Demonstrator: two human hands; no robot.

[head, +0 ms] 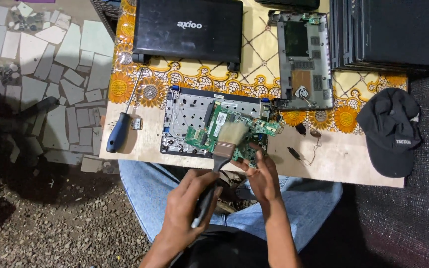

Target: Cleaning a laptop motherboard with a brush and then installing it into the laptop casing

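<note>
Left hand [187, 203] gripped the paintbrush [219, 159], handle angled up-right, bristles resting on the green circuit board [224, 131]. Right hand [261, 171] pinched the board's near edge over the open laptop chassis [189, 111] on the table [323, 159].

Green circuit board [224, 133]; orange-flowered tablecloth [184, 74]; seemingly dark-blue screwdriver handle [117, 132].

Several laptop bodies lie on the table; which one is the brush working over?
The opened silver chassis at the table's near edge, under the green circuit board. The closed black laptop and grey stripped shell lie farther back, untouched.
</note>
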